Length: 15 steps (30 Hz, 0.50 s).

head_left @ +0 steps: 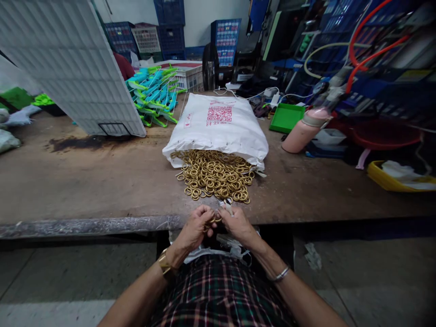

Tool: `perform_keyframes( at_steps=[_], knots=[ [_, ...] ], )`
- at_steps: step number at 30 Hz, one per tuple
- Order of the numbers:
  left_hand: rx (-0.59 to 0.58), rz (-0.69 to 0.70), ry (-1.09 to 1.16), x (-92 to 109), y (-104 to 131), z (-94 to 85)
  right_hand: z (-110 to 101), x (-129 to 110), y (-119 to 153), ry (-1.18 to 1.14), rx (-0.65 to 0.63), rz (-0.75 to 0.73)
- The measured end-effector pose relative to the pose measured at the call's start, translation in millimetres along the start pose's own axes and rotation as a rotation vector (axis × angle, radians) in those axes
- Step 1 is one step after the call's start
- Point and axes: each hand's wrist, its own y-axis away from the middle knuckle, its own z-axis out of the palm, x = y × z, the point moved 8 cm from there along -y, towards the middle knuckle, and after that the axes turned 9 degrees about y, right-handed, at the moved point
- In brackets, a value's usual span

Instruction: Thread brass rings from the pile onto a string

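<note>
A white sack (218,122) with red print lies on the brown table (136,181), its mouth facing me. From it spills a heap of brass-coloured rings (218,175). Close to the table's front edge, my left hand (199,225) is closed on several brass rings (211,222). My right hand (236,223) meets it fingertip to fingertip, pinched, with a small pale piece showing by its thumb and finger; what exactly it grips is too small to make out.
Left of the sack stand a white ribbed panel (78,68) and a pile of blue-green plastic hangers (155,95). Right of it are a green tray (287,118), a pink bottle (303,131) and a yellow basket (391,181). Crates (226,41) stand behind.
</note>
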Motion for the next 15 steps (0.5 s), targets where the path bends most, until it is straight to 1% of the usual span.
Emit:
perform_keyframes(
  at_steps=[4, 6, 9, 12, 14, 15],
  knots=[
    [-0.001, 0.031, -0.147, 3, 3, 2.2, 8, 7, 3, -0.209, -0.079, 0.13],
    [0.004, 0.032, -0.191, 2, 4, 2.5, 7, 7, 2, -0.189, -0.07, 0.128],
    [0.03, -0.001, -0.082, -1, 3, 0.7, -1, 1, 0, -0.001, 0.024, 0.025],
    [0.066, -0.096, 0.109, -7, 2, -1.5, -10, -10, 0, 0.178, 0.135, -0.099],
    [0.092, -0.158, 0.206, -10, 1, -2.1, -12, -16, 3, 0.233, 0.159, -0.159],
    [0.1, -0.181, 0.242, -11, 1, -1.9, -11, -19, 4, 0.247, 0.152, -0.185]
  ],
)
